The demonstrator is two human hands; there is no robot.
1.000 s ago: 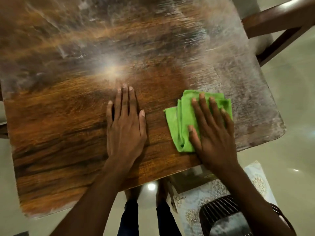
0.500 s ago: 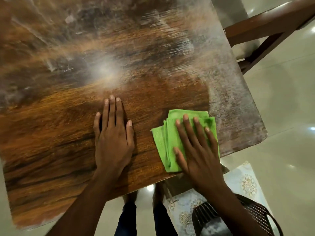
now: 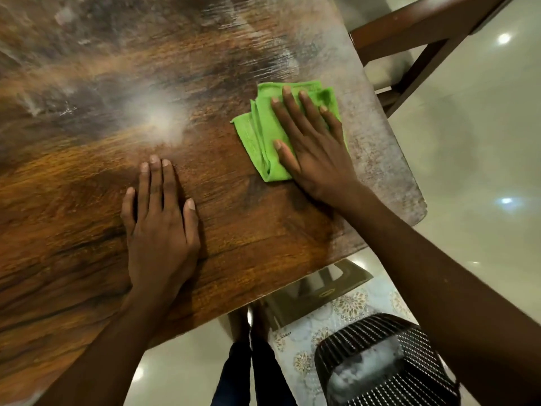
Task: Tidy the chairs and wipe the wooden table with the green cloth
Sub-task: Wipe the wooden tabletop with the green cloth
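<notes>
The wooden table point(image 3: 87, 177) fills most of the head view, brown near me and dusty grey at the back and along its right edge. A folded green cloth point(image 3: 260, 133) lies flat near the right edge. My right hand point(image 3: 313, 148) presses on it with straight, spread fingers. My left hand point(image 3: 161, 230) rests flat on the bare wood nearer me, palm down, to the left of the cloth. A brown wooden chair point(image 3: 415, 33) stands beyond the table's right edge.
A black mesh chair point(image 3: 380, 347) with a patterned seat cover point(image 3: 348, 306) sits under the near right corner. My legs and feet point(image 3: 248, 332) stand on the glossy pale floor point(image 3: 483, 171) below the table's near edge.
My right hand has slid the green cloth away from me, from the near edge towards the dusty part by the right edge. My left hand stayed flat on the wood.
</notes>
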